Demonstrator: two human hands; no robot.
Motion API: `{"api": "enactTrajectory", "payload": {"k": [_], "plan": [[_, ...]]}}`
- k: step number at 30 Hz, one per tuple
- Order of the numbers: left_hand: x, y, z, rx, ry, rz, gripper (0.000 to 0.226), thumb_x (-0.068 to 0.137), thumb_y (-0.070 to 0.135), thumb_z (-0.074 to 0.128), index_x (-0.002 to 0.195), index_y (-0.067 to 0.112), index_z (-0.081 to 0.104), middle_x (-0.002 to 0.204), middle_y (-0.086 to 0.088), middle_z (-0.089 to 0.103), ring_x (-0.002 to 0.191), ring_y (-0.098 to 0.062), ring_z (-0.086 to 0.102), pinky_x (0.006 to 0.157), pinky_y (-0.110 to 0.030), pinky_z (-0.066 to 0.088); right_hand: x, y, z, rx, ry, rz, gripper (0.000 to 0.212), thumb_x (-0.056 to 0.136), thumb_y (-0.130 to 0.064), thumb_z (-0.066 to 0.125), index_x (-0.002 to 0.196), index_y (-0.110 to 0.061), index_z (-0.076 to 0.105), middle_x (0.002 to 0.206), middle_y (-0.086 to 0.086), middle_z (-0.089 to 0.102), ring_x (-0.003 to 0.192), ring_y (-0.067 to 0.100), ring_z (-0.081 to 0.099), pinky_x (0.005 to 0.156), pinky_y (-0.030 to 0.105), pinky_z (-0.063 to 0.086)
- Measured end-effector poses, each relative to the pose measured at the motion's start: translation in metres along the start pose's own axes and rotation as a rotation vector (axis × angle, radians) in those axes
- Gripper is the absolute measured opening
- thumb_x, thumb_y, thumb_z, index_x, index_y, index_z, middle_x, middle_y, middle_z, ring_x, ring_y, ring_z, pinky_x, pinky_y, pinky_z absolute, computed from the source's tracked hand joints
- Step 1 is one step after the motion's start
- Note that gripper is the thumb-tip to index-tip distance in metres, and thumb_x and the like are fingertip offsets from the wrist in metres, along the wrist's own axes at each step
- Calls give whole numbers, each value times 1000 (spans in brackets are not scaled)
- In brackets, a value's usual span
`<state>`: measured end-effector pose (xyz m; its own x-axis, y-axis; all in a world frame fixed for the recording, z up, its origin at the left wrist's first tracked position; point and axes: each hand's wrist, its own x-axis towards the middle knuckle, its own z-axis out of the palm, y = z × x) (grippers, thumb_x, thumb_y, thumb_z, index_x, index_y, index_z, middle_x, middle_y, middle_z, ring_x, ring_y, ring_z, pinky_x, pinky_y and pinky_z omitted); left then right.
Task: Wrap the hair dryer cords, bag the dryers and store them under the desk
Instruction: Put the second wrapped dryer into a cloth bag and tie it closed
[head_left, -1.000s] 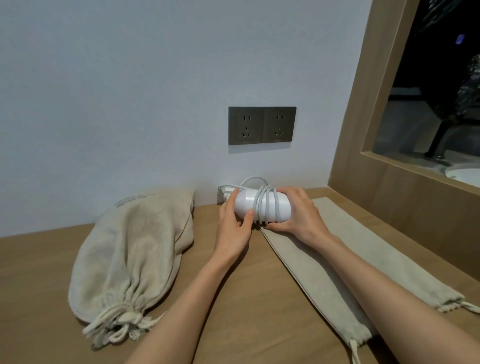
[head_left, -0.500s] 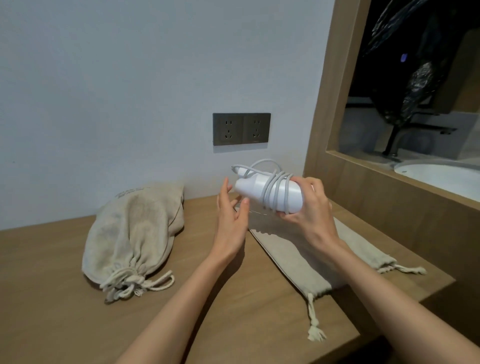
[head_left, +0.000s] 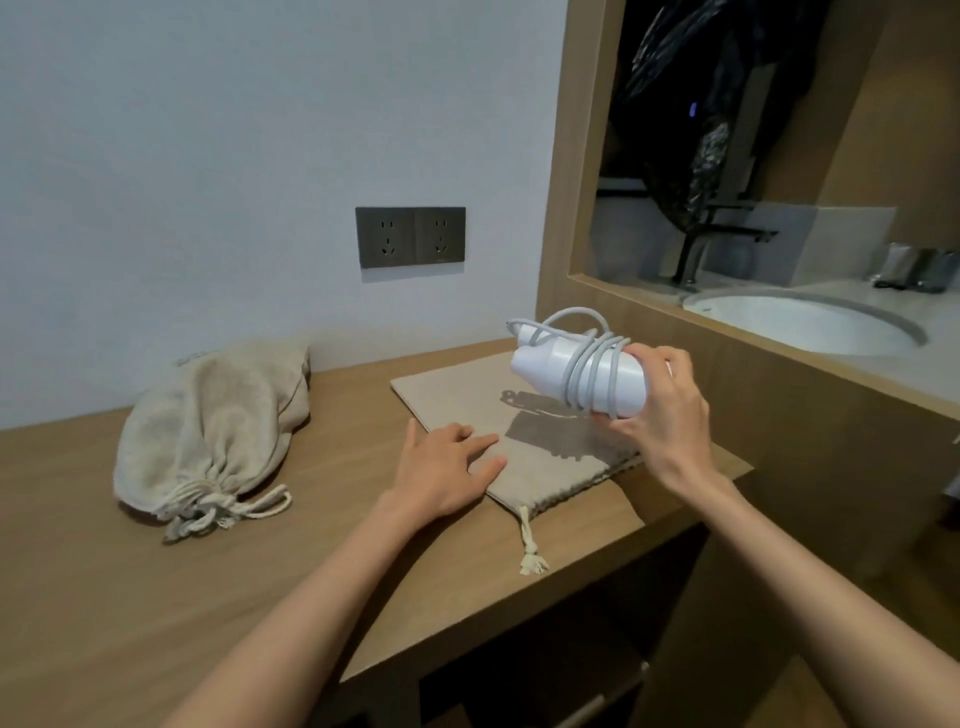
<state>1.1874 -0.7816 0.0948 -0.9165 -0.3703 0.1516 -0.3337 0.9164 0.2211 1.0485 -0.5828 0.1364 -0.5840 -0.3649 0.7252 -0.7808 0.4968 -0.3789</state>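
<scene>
Right hand (head_left: 662, 415) round dryer (head_left: 550, 370) — left hand (head_left: 441, 475) flat.

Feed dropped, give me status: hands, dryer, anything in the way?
Right hand grips white cord-wrapped hair dryer above flat beige drawstring bag. Left hand rests on that bag's edge. Nothing blocking; full tied bag sits left.

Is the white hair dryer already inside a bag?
No, the right hand holds the hair dryer in the air above the flat bag.
</scene>
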Motion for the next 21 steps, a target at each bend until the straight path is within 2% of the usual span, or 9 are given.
{"api": "enactTrajectory", "payload": {"k": [4,10,16,21], "plan": [[-13,-18,-12,65,-15,-46,52,96,60,26,142,41,39,149,0,39,139,-16,32,116,-53,0,-10,9,-7,-18,1,34,77,60,-18,89,127,-15,50,123,11,45,106,28,51,84,44,52],[-37,-55,-25,-15,-49,-103,46,99,53,30,142,41,39,153,3,33,141,-14,30,114,-57,-5,-24,23,-4,-63,-30,100,76,60,-19,89,125,-13,51,122,13,46,105,33,53,85,50,53],[-48,-79,-30,-76,-22,-115,39,101,39,38,139,36,44,153,2,35,141,-17,31,116,-54,5,-38,26,3,-84,-32,205,74,63,-16,88,126,-11,51,123,15,45,108,35,50,87,47,49],[-55,-87,-19,-173,63,-81,37,102,30,39,137,30,49,148,-2,42,139,-18,33,117,-49,16,-36,26,6,-93,-51,243,74,65,-19,87,127,-12,49,124,15,43,108,36,49,86,46,48]]}}
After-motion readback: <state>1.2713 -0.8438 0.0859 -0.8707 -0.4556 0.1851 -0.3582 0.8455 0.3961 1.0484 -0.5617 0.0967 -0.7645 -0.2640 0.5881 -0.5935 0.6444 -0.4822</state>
